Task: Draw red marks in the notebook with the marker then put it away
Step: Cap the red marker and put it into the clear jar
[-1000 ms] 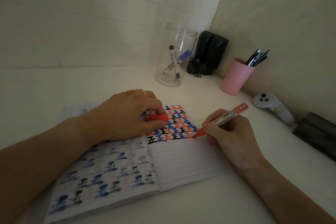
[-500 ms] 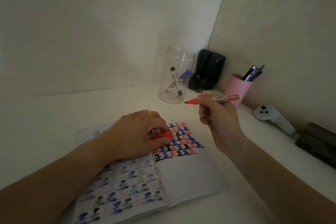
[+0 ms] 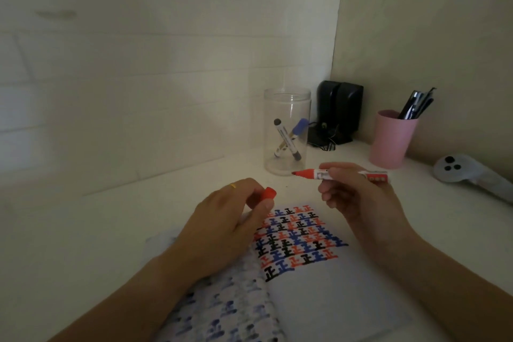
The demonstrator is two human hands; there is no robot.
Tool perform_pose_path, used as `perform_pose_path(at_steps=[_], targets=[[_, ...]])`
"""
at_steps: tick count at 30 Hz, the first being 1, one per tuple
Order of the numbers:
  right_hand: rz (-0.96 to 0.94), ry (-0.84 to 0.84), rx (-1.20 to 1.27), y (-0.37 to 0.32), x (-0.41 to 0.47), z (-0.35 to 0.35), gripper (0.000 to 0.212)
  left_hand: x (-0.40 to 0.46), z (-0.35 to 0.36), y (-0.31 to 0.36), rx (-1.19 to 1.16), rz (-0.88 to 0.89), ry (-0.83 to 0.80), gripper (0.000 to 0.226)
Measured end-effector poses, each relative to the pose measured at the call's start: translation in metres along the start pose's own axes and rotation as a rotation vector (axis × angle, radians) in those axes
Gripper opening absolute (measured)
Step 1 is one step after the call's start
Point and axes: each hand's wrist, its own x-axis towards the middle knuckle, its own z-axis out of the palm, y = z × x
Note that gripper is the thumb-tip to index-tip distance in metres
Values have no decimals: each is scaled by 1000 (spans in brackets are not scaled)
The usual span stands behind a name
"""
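Item: red whiteboard marker with white printed barrel (image 3: 340, 174), uncapped. Location: centre right of the frame, held level above the desk, its tip pointing toward frame left and clear of the paper. Holder: right hand (image 3: 358, 197), fingers closed around the barrel's middle.

Item: small red plastic cap (image 3: 268, 193). Location: centre of the frame, pinched between thumb and fingers of the left hand (image 3: 222, 226), open end turned roughly toward the marker tip, with a gap between the two.

Item: open lined notebook (image 3: 319, 286). Location: lower centre, flat on the white desk (image 3: 111, 230). Right page carries rows of red, blue and black marks across its upper part; the lower part is blank.

Item: clear plastic jar (image 3: 286, 130). Location: upper centre, behind the hands, holding two capped markers crossed; likely the storage place.

Hazards, judged:
- Wet tip may miss the cap mouth and streak the fingers of the left hand, if the two are brought together off-axis.
- Cap, held only by a light pinch, may slip and roll off across the desk.
- Cap pressed on incompletely would leave the tip to dry out in storage.
- Reaching over to the jar may knock it; it looks light and tall.
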Motion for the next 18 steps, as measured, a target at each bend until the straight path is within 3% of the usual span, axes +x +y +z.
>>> perform_pose_path(at_steps=[14, 18], targets=[[-27, -217, -201, 2, -11, 8, 16, 3, -3, 1, 45, 26, -11, 29], [3, -258, -191, 0, -12, 10, 11, 3, -4, 1, 25, 80, 64, 22]])
